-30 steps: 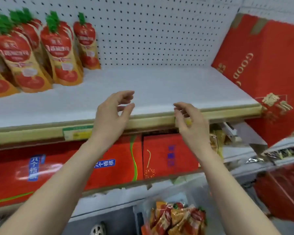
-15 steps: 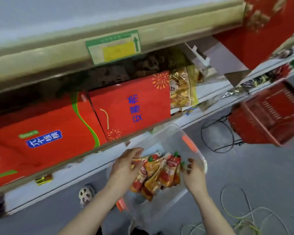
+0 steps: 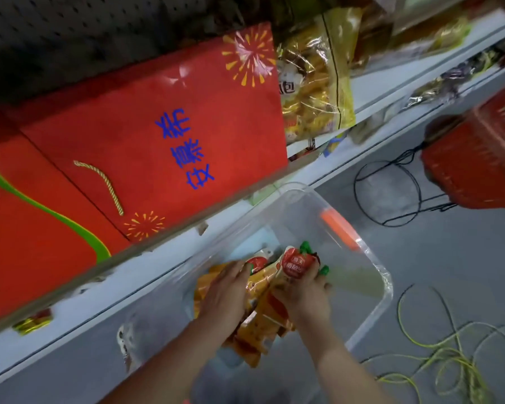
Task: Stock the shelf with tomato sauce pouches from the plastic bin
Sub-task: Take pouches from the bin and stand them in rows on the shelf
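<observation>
Both hands were down in the clear plastic bin [image 3: 373,290] on the grey floor [image 3: 449,258]. The right hand [image 3: 306,295] gripped a tomato sauce pouch [image 3: 295,265] with a red tomato-shaped top and green cap, fingers and thumb curled round its neck. Just left of that grip, the left hand [image 3: 228,295] lay over the heap of orange pouches [image 3: 252,335] — whether its fingers clasped one could not be told. Above the grip stood a red gift box [image 3: 169,135] with blue characters on a shelf — up to its right, a red mesh basket [image 3: 475,164].

left hand [image 3: 228,290] | down from shelf edge, grips pouches [image 3: 295,265] | right hand [image 3: 306,291] | grips pouches too
</observation>
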`<state>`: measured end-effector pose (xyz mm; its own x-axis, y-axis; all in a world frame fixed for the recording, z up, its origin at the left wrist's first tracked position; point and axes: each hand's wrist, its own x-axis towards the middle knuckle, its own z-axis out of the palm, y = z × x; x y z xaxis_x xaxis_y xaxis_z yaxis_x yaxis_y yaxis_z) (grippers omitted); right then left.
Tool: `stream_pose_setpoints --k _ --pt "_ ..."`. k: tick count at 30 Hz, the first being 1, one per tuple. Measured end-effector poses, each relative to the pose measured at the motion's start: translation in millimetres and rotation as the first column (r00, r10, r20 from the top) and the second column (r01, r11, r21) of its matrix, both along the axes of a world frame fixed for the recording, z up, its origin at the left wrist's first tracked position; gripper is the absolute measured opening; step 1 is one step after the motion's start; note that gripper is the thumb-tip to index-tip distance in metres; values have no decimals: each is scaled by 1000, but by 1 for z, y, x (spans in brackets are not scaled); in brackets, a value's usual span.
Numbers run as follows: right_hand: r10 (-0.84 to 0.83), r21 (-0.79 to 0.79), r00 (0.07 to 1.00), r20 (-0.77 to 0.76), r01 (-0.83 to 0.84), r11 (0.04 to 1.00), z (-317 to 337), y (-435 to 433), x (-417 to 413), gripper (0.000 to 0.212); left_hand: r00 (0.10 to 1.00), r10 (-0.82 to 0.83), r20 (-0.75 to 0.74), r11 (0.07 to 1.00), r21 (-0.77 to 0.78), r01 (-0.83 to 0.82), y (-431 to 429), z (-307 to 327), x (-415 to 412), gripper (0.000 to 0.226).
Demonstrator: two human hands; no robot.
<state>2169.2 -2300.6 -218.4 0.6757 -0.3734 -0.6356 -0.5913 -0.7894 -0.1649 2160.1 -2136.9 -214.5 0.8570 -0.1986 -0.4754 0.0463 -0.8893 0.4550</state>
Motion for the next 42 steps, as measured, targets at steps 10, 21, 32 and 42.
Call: stream_pose_setpoints --k 10,21,32,42 --pt "-197 266 969 150 153 952 -9 -21 8 81 995 54 80 996 65 -59 -21 -25 6 46" --pt "-230 270 958 170 179 946 -9 -21 20 47 957 232 -176 967 -67 -247 -48 -31 10 83" --pt "-474 415 844 -252 537 734 -21 -17 28 85 929 369 -17 929 34 -368 -49 -18 5 58" --pt "-28 291 991 132 -11 957 -3 43 15 40 825 523 -216 830 -94 -550 29 7 -31 43"
